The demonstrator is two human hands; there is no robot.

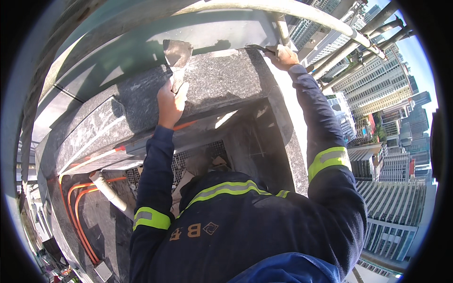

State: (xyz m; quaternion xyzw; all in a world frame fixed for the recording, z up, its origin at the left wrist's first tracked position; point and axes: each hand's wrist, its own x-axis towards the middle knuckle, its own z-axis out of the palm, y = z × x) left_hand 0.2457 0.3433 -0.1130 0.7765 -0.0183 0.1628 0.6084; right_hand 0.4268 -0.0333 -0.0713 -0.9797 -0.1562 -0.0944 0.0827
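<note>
My left hand (171, 104) is closed round the handle of a broad-bladed scraper (178, 53). Its blade is coated with grey material and points away from me over the far edge of a rough grey concrete ledge (226, 75). Farther right, my right hand (284, 57) grips a small trowel (258, 47). The trowel's thin dark blade shows nearly edge-on, at the ledge's far right corner; whether it touches the concrete I cannot tell. Dark sleeves with yellow-green bands cover both my arms.
Pale scaffold tubes (302, 10) arch over the far side, and more poles (377, 33) stand at upper right. Below the ledge is a recess (257, 141). Orange conduits (78, 212) and a wrapped pipe (111, 193) run at left. Tall buildings (373, 89) lie far below at right.
</note>
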